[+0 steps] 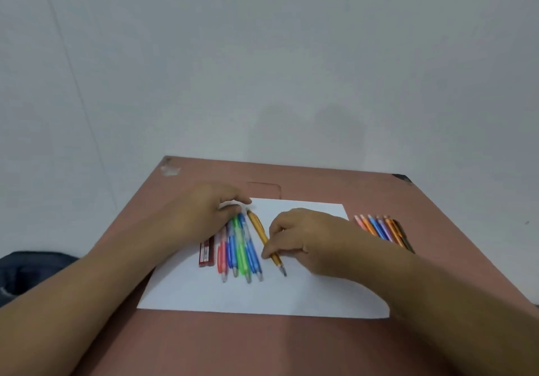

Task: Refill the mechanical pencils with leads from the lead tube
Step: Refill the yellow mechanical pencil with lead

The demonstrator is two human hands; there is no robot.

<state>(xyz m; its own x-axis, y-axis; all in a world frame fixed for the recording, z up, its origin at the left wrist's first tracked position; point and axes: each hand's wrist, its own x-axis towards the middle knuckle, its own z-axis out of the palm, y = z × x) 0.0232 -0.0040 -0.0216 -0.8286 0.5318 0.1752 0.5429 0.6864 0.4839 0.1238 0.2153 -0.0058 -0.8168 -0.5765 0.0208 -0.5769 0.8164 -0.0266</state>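
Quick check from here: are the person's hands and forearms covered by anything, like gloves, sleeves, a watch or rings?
Nothing worn shows: the left hand and right hand are bare, with no gloves, and both forearms are bare to the frame edge. No watch, band or ring is visible, though the picture is blurry.

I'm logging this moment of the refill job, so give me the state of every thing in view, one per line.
orange pencil: lying on the paper, pinched by the right hand.
left hand: resting on the top ends of the pencil bunch.
pencil bunch: lying fanned on the paper, tips toward the person.
lead tubes: lying flat left of the bunch.
second pencil group: lying on the table, off the paper.
paper: flat on the table.
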